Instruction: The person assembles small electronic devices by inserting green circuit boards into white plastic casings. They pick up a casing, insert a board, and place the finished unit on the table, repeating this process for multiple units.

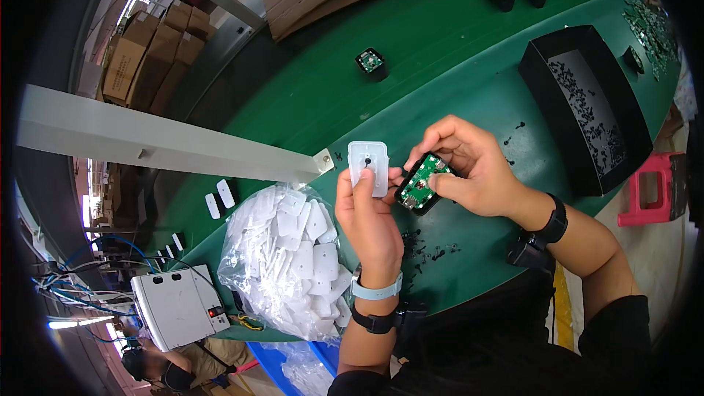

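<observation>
Over the near middle of the green table (pixel 477 88), held a translucent white cover (pixel 377 182) in the left hand (pixel 367 213), pinched between thumb and fingers, with a small black piece (pixel 368 162) against its face just beyond the thumb tip. Gripped in the right hand (pixel 473 172), just to the right and slightly nearer, a black casing (pixel 420 210) with a green circuit board (pixel 418 189) facing up and the thumb laid over the board's right side. Stood the cover with its long axis almost straight from near to far, but slanted the casing from near left to far right, leaving the pair out of line and close beside each other. Set the left fingertips at the casing's left edge; could not tell contact from a near miss there. Saw on the table, to the left, a clear bag (pixel 238 238) of loose white covers (pixel 323 260); between the wrists, scattered black parts (pixel 411 243); to the right, a black box (pixel 534 66) with more inside. Noted beyond, on a darker green strip (pixel 293 95), another boarded casing (pixel 371 66), well apart from both hands. Made out around the room a white metal post (pixel 176 132) at left, stacked cardboard boxes (pixel 147 59) behind it, a red stool (pixel 671 191) at right and, near left, another person (pixel 194 363).
</observation>
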`<state>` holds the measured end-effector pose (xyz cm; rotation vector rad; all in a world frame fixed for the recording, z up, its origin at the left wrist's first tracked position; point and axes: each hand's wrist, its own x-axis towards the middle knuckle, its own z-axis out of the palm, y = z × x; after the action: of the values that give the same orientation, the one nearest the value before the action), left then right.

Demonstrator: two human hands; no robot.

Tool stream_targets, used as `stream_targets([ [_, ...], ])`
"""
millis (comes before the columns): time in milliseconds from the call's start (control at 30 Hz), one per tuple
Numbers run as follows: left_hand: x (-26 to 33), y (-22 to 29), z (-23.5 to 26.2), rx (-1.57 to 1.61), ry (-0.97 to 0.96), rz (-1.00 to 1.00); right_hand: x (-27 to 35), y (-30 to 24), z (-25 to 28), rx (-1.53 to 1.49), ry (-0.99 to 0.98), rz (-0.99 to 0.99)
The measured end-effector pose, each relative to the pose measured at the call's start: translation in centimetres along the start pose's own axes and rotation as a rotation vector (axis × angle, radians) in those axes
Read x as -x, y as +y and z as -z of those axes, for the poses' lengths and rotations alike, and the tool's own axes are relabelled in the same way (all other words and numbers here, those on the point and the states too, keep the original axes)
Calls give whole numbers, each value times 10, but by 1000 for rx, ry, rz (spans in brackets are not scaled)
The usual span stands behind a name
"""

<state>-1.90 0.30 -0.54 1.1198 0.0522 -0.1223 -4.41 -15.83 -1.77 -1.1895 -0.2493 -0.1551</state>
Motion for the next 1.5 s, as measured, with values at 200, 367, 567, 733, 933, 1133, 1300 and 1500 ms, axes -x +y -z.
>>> stream_targets([
  [200,4,-3,-2,-115,-5,-79,1,-2,0,62,-99,4],
  [367,13,-7,-6,-297,54,-243,2,4,-8,-87,-52,55],
  [567,18,-9,-10,-320,145,-334,1,1,-1,-56,-75,-72],
  [733,15,-12,-4,-319,157,-294,-1,-4,-4,-67,-61,-130],
  [933,16,-14,-7,-352,114,-330,1,4,-1,-48,-52,-39],
  [1133,6,-14,-1,-233,96,-201,-3,0,2,-95,-138,-137],
  [1300,-1,-13,3,-115,68,-123,-7,-3,6,-126,-180,-247],
  [1500,-6,-7,7,33,-81,72,-11,-3,14,-242,-67,-250],
])
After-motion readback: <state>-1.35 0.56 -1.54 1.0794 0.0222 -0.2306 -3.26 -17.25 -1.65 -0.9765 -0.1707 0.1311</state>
